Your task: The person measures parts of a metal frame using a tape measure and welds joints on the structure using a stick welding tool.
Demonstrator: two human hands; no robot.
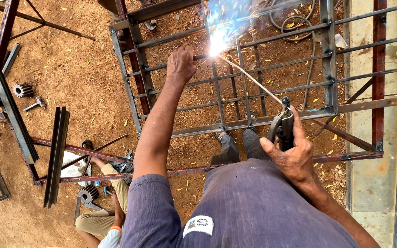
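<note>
Metal grille being welded, seen from above

Metal grille point(272, 87) of thin bars lies flat on a frame above sandy ground point(79, 69). The person's left hand point(181, 64) is closed around one bar, just beside a bright white spark point(217, 45) with blue smoke. The right hand point(292, 154) is clamped on a welding holder point(282, 126), whose thin rod point(251, 78) slants up to the spark. The person's feet show beneath the bars. At lower left another person point(104, 220) crouches (only legs and an arm visible) near a steel gear point(87, 194); a second gear point(22, 90) lies farther off.
</note>
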